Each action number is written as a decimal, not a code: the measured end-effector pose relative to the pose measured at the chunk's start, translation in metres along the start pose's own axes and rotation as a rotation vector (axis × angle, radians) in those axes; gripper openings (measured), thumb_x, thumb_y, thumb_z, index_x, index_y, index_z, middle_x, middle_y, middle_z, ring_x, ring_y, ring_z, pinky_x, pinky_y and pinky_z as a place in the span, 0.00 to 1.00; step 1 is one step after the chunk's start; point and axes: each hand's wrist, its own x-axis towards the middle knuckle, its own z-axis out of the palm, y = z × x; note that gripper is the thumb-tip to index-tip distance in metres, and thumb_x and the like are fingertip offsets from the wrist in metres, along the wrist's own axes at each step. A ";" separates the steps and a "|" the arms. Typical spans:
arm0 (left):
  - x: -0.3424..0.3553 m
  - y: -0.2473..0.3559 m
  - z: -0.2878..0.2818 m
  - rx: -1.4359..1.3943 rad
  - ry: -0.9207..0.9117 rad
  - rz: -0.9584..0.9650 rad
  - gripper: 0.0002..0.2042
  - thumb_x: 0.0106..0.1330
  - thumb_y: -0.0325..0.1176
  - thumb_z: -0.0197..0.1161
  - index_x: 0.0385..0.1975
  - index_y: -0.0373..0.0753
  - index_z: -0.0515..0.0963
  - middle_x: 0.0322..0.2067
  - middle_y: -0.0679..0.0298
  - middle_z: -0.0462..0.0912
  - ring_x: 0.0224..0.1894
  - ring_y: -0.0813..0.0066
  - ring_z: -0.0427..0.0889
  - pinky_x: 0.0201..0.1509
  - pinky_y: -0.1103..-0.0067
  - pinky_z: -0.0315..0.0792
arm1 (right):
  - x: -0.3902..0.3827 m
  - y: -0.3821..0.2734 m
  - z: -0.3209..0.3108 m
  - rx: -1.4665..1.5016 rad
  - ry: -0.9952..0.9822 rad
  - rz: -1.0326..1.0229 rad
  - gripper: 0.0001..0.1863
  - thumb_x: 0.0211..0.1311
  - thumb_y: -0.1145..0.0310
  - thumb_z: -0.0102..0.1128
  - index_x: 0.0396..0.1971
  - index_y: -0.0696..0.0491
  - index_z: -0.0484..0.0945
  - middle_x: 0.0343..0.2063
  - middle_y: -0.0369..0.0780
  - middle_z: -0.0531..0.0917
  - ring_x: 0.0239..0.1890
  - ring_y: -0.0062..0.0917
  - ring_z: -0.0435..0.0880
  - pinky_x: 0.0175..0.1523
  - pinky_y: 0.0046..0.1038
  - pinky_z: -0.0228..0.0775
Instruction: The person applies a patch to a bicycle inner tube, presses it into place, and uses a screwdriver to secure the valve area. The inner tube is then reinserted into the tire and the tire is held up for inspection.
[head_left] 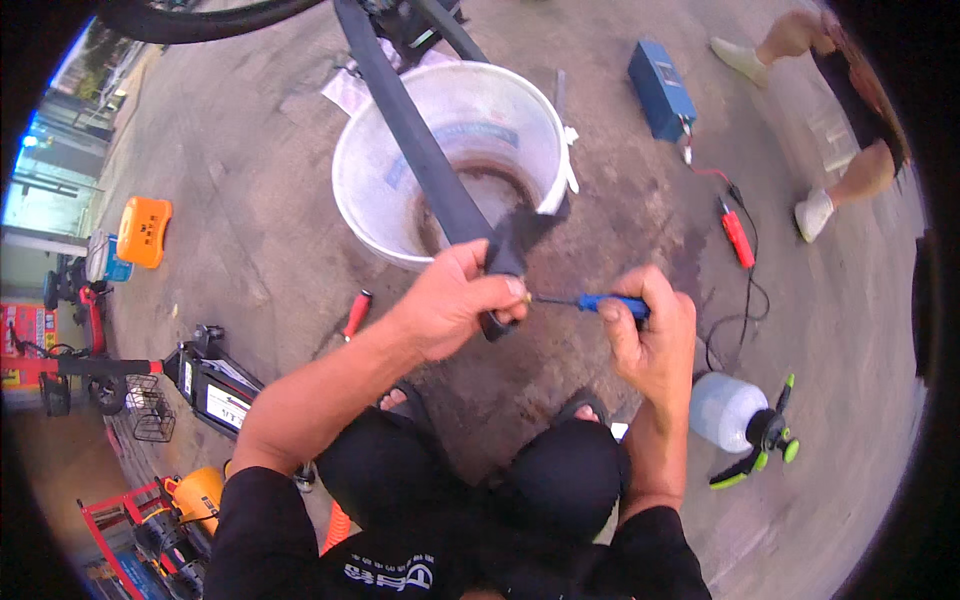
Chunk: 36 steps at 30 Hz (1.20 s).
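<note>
A long, flat black rubber inner tube (415,140) slants down across a white bucket (352,190), its near end folded over. My left hand (455,305) grips that end, thumb and fingers closed round it. A small brass-coloured tip, seemingly a valve, pokes out beside the thumb. In my right hand (655,335) is a screwdriver with a blue handle (612,305), held level. Its thin shaft points left and reaches the brass-coloured tip; whether it touches is too small to tell. Brownish residue rings the bucket's bottom.
A blue box (662,92) is cabled to a red handheld device (736,238) on the right. Near my right forearm stands a pressure sprayer (730,412). A red-handled tool (357,315) lies left of the bucket. Another person's legs (865,175) are at far right; an orange stool (145,232) is left.
</note>
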 end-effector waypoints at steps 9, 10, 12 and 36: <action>-0.001 0.002 0.007 0.056 -0.009 0.015 0.06 0.58 0.25 0.63 0.30 0.38 0.71 0.24 0.63 0.78 0.26 0.79 0.75 0.33 0.81 0.69 | -0.011 0.005 0.006 0.311 0.041 0.019 0.11 0.51 0.75 0.58 0.35 0.56 0.70 0.24 0.42 0.76 0.22 0.29 0.76 0.30 0.26 0.69; -0.001 0.002 0.007 0.060 -0.010 0.013 0.06 0.58 0.25 0.62 0.30 0.38 0.71 0.24 0.63 0.78 0.26 0.79 0.75 0.33 0.81 0.69 | -0.013 0.006 0.005 0.212 0.007 0.042 0.12 0.50 0.75 0.58 0.36 0.56 0.70 0.24 0.42 0.76 0.24 0.28 0.77 0.33 0.26 0.69; -0.001 0.001 0.007 0.051 -0.024 0.019 0.06 0.58 0.25 0.62 0.30 0.37 0.72 0.25 0.64 0.78 0.27 0.78 0.76 0.33 0.81 0.69 | -0.012 0.009 0.003 0.128 -0.041 0.139 0.11 0.50 0.76 0.57 0.36 0.57 0.70 0.25 0.41 0.77 0.24 0.28 0.76 0.33 0.26 0.69; -0.002 0.004 0.019 0.179 -0.027 0.051 0.05 0.57 0.24 0.61 0.30 0.37 0.71 0.24 0.66 0.77 0.27 0.81 0.75 0.32 0.82 0.68 | -0.011 0.006 -0.002 0.091 -0.052 0.282 0.15 0.50 0.68 0.59 0.37 0.58 0.71 0.27 0.40 0.78 0.26 0.23 0.78 0.34 0.23 0.69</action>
